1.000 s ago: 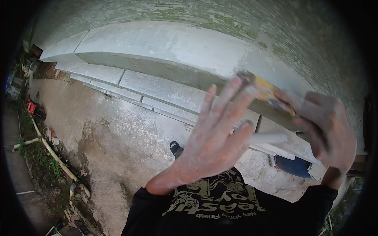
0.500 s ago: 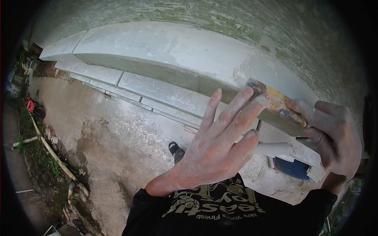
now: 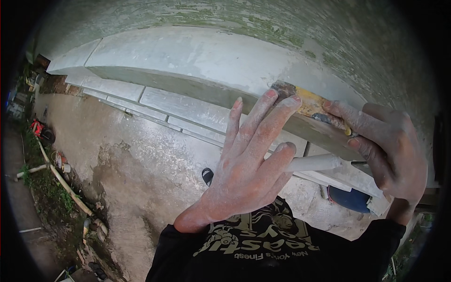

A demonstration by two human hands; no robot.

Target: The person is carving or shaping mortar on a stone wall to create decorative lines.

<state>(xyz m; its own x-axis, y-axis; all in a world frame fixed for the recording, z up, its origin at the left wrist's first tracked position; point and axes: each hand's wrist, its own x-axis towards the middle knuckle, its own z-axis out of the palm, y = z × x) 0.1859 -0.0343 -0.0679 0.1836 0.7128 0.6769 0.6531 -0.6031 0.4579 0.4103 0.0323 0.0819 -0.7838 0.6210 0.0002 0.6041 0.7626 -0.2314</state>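
My right hand [image 3: 397, 145] pinches one end of a flat, worn yellow, brown and dark block [image 3: 310, 104] between thumb and fingers. This block lies against the long pale plastered ledge [image 3: 197, 54], along its near edge. My left hand [image 3: 249, 164] is open with fingers spread, and two fingertips rest on the block's left end. Pale dust coats both hands. A whitish tube-like piece [image 3: 314, 163] shows just right of my left thumb; its left end is hidden behind the hand. The block's underside is out of sight.
A rough green-grey wall [image 3: 263, 19] rises behind the ledge. Lower pale slabs [image 3: 188, 105] run below it. Under my right arm is a dark blue rounded object [image 3: 348, 199]. Bamboo poles [image 3: 63, 183] and a red-and-black object [image 3: 43, 130] are at the left.
Both hands and the block have slid left and slightly away along the ledge edge. The grip on the block looks the same.
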